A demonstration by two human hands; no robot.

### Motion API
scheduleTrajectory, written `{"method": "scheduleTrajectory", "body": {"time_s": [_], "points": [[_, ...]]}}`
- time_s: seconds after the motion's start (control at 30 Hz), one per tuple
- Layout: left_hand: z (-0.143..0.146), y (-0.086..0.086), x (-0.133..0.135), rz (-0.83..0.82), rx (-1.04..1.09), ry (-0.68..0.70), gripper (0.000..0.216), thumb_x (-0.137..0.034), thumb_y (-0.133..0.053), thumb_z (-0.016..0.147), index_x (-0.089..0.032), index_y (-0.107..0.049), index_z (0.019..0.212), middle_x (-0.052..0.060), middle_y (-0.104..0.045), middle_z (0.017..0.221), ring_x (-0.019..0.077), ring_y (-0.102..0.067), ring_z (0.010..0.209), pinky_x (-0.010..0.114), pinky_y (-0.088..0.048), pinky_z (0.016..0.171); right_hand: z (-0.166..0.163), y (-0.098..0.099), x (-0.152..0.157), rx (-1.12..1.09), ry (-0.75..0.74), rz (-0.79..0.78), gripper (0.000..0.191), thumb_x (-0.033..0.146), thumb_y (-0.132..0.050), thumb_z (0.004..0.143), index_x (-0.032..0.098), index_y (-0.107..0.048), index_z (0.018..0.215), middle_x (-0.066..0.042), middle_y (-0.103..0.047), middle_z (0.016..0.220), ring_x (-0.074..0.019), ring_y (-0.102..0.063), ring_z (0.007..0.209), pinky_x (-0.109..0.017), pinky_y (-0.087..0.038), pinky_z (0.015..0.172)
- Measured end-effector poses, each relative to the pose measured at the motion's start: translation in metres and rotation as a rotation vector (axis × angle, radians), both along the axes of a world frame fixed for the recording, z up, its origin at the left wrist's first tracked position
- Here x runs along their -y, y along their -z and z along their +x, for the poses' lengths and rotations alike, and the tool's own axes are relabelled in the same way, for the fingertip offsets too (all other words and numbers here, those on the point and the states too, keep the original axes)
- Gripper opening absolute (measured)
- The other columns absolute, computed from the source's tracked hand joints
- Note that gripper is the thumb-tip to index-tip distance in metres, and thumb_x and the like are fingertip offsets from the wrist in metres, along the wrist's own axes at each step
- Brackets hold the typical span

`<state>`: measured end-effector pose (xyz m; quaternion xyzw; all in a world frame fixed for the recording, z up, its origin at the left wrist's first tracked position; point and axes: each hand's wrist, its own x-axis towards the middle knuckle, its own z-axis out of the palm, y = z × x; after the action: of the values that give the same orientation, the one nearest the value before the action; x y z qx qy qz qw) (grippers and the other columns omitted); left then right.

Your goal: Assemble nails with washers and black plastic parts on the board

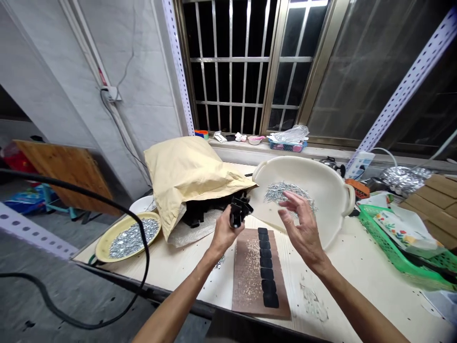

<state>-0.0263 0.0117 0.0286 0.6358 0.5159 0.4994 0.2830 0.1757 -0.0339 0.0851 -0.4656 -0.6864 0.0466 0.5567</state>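
Note:
My left hand (225, 233) is closed around several black plastic parts (240, 211), just in front of the mouth of a big yellowish sack (194, 166). More black parts (196, 213) show inside the sack's opening. My right hand (303, 228) has its fingers apart and holds nothing; it hovers at the near side of a cream basin (330, 190) with a heap of thin metal pins (282, 191) in it. Between my hands lies a brown board (246, 290) with a row of black square pieces (267, 274) along it.
At the left, a yellow bowl (102, 245) of small metal washers (134, 238) stands by the table edge, with a black cable (147, 257) looping in front. A green basket (383, 238) and cardboard boxes (435, 200) are at the right. Small items line the window sill (319, 148).

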Motion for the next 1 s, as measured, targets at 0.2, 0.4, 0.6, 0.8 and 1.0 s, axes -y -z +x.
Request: {"method": "scheduleTrajectory", "body": {"time_s": [0.2, 0.4, 0.6, 0.8, 1.0], "points": [[-0.016, 0.008, -0.009, 0.010, -0.128, 0.024, 0.021, -0.022, -0.059, 0.068, -0.018, -0.055, 0.088, -0.001, -0.058, 0.074, 0.0149, -0.053, 0.067, 0.024, -0.039, 0.061, 0.002, 0.030, -0.001, -0.004, 0.007, -0.114, 0.032, 0.035, -0.047, 0.090, 0.027, -0.054, 0.120, -0.008, -0.049, 0.123, -0.0194, -0.059, 0.094, -0.042, -0.051, 0.085], [-0.031, 0.042, -0.048, -0.008, -0.645, 0.077, 0.047, -0.006, -0.049, 0.069, -0.016, -0.051, 0.114, 0.010, -0.058, 0.101, 0.0243, -0.053, 0.095, 0.034, -0.039, 0.083, 0.006, 0.057, 0.002, 0.026, 0.000, -0.184, 0.026, 0.035, -0.045, 0.091, 0.025, -0.062, 0.108, -0.008, -0.052, 0.118, -0.0229, -0.050, 0.112, -0.041, -0.051, 0.086], [-0.032, 0.079, -0.072, -0.098, -0.801, 0.140, 0.059, -0.002, -0.047, 0.071, -0.013, -0.037, 0.129, 0.014, -0.053, 0.106, 0.0262, -0.047, 0.104, 0.039, -0.037, 0.088, 0.023, 0.095, 0.014, -0.018, -0.019, -0.368, 0.027, 0.038, -0.046, 0.090, 0.024, -0.063, 0.105, -0.008, -0.052, 0.116, -0.0216, -0.055, 0.102, -0.038, -0.055, 0.079], [-0.014, 0.082, -0.077, -0.051, -0.827, 0.173, 0.053, 0.000, -0.041, 0.075, -0.012, -0.040, 0.127, 0.014, -0.049, 0.109, 0.0262, -0.043, 0.103, 0.040, -0.036, 0.091, 0.036, 0.106, 0.018, -0.066, 0.000, -0.425, 0.027, 0.039, -0.047, 0.090, 0.024, -0.063, 0.105, -0.008, -0.052, 0.116, -0.0210, -0.058, 0.097, -0.039, -0.055, 0.078], [0.022, 0.074, -0.092, 0.064, -0.786, 0.343, 0.057, -0.001, -0.045, 0.076, -0.016, -0.040, 0.130, 0.013, -0.049, 0.115, 0.0262, -0.042, 0.108, 0.041, -0.036, 0.095, 0.034, 0.106, 0.022, -0.136, 0.034, -0.422, 0.026, 0.039, -0.048, 0.089, 0.024, -0.064, 0.102, -0.007, -0.053, 0.113, -0.0186, -0.061, 0.087, -0.038, -0.056, 0.074]]}}
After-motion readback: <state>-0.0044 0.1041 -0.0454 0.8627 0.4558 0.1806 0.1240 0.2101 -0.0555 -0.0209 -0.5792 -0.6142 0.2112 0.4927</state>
